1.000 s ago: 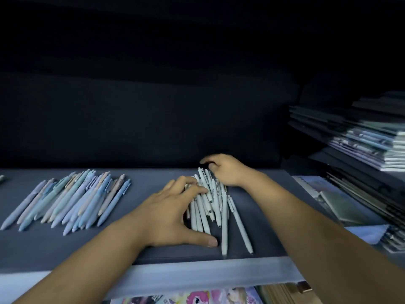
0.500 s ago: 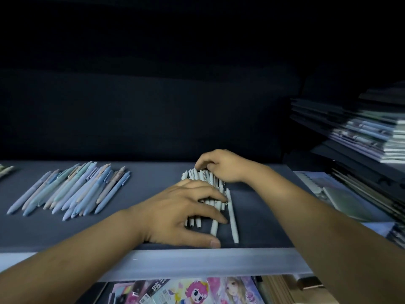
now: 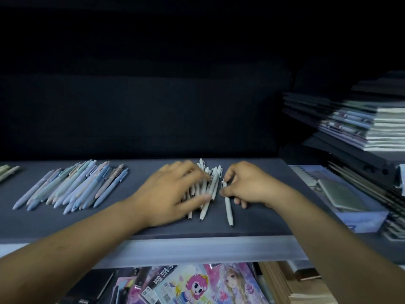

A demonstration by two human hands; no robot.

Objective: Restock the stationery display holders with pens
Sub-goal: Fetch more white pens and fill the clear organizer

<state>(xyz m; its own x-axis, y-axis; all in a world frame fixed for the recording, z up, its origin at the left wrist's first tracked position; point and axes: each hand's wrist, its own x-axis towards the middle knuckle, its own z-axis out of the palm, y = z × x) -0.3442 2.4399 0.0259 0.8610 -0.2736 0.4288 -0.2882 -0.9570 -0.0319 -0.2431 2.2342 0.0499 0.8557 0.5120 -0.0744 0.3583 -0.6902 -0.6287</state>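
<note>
A pile of white pens (image 3: 211, 183) lies on the dark grey shelf (image 3: 142, 172), tips toward me. My left hand (image 3: 171, 191) rests palm down on the pile's left side with its fingers spread over the pens; it is blurred by motion. Just right of the pile, my right hand (image 3: 249, 185) pinches the top end of a single white pen (image 3: 228, 207) between thumb and fingers. That pen lies on the shelf, apart from the pile. A second heap of pastel blue, green and pink pens (image 3: 76, 186) sits further left. No display holder is in view.
The shelf's pale front edge (image 3: 197, 249) runs below my arms. Stacks of notebooks (image 3: 372, 126) fill shelves at the right, and a blue box (image 3: 359, 218) sits beside the shelf's right end. Cartoon-print packs (image 3: 192, 284) lie on the level below. A few more pens (image 3: 8, 171) show at far left.
My right hand has moved from the pile's top to its right side and taken hold of one pen. My left hand has slid further up over the pile.
</note>
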